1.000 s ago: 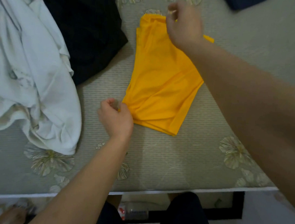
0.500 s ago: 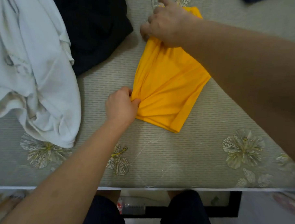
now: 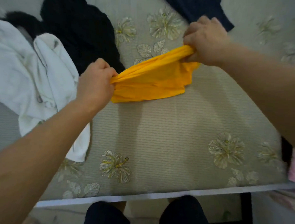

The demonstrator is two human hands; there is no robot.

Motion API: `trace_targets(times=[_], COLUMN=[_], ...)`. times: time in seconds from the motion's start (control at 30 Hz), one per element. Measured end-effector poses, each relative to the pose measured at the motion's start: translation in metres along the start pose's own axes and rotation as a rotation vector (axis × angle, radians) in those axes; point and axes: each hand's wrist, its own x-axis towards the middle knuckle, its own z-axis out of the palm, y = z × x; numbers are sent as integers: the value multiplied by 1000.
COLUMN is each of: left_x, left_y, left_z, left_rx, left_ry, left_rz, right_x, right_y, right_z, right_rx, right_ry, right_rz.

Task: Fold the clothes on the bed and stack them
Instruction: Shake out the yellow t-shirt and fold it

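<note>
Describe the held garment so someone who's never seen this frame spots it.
Start at the grey-green flower-patterned bed cover. Near its middle, a bright yellow thin fabric garment is stretched between the left hand and right hand, each gripping a bunched end. It is the only yellow item; its neighbours are a crumpled white cloth and a black fabric pile.

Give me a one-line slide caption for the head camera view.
The left hand and right hand grip opposite ends of the yellow garment over the floral bed.
</note>
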Motion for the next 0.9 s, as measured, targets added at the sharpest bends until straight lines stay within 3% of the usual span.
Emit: trace_targets(times=[0.27, 0.43, 0.63, 0.9], left_x=[38, 62, 80, 98], left_y=[49, 110, 234, 429], left_z=[-56, -45, -24, 1], left_rx=[-14, -87, -268, -243], left_ry=[-22, -89, -249, -426], left_rz=[169, 218, 270, 549], right_x=[-78, -144, -276, -446], right_y=[53, 83, 127, 189], right_z=[-6, 39, 81, 125], right_rx=[566, 631, 746, 1021], right_ry=[78, 190, 233, 313], right_rz=[293, 421, 629, 957])
